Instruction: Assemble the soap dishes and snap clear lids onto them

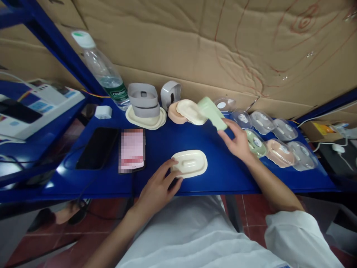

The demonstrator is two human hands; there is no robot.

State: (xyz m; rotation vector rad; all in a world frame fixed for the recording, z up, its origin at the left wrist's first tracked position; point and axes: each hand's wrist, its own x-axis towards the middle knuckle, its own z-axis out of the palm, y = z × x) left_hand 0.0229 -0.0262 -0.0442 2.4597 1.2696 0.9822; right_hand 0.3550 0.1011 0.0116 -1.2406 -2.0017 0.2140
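Note:
A cream oval plastic tray (192, 158) with a raised ridge lies near the front of the blue table. My left hand (160, 182) has its fingertips on the tray's left end, thumb and fingers apart around the rim. To the right and farther back, my right hand (237, 139) grips the near end of a light green plastic piece (213, 113), which is tilted above the table and a little blurred. Behind that piece sit a cream lid-like part (189, 109) and a peach part (175, 113), one lying partly over the other.
Several clear-lidded dishes (280, 152) stand at the right. At the back left are stacked grey containers (143, 97), another grey container (170, 92) and a water bottle (107, 76). Two phones, one a dark phone (97, 148), and a white charger (103, 112) lie at the left.

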